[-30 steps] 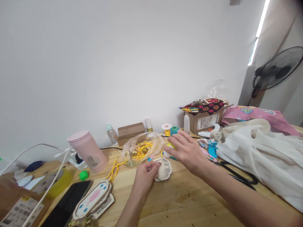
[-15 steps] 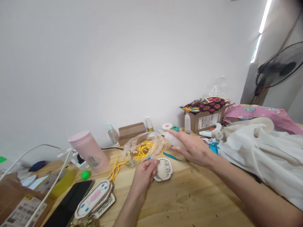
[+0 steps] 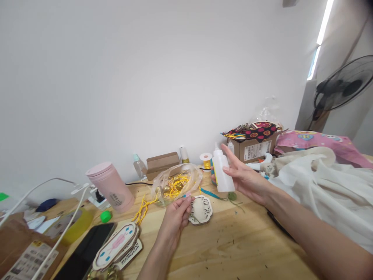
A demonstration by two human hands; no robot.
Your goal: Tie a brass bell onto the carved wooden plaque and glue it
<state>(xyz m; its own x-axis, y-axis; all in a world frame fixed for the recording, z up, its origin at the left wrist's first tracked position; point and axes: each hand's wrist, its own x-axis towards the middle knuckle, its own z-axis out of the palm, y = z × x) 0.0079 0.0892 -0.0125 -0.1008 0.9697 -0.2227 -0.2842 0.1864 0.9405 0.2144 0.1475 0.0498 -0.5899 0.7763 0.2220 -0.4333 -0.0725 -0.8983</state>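
My left hand (image 3: 177, 214) is closed in a pinch at the left edge of a small pale wooden plaque (image 3: 202, 210) with cut-out fretwork. A bit of pink and blue shows just behind its fingertips; I cannot make out what that is. A thin green strand crosses the plaque's lower left. My right hand (image 3: 247, 177) has its thumb against an upright white squeeze bottle (image 3: 223, 173) with a pointed nozzle, its index finger stretched out past the bottle's shoulder. Whether the bottle's base touches the table I cannot tell. Beside the base lies a green ball of yarn (image 3: 232, 196).
A clear bag of yellow cords (image 3: 179, 184) and a teal crochet hook (image 3: 210, 193) lie behind the plaque. To the left are stacked decorated plaques (image 3: 116, 247), a phone (image 3: 86, 252) and a pink tumbler (image 3: 112, 186). White cloth (image 3: 311, 186) and a cardboard box (image 3: 256, 149) fill the right.
My right hand has turned and drawn slightly right, bringing the white bottle from tilted to upright. The yarn ball beside it now shows. My left hand stays at the plaque.
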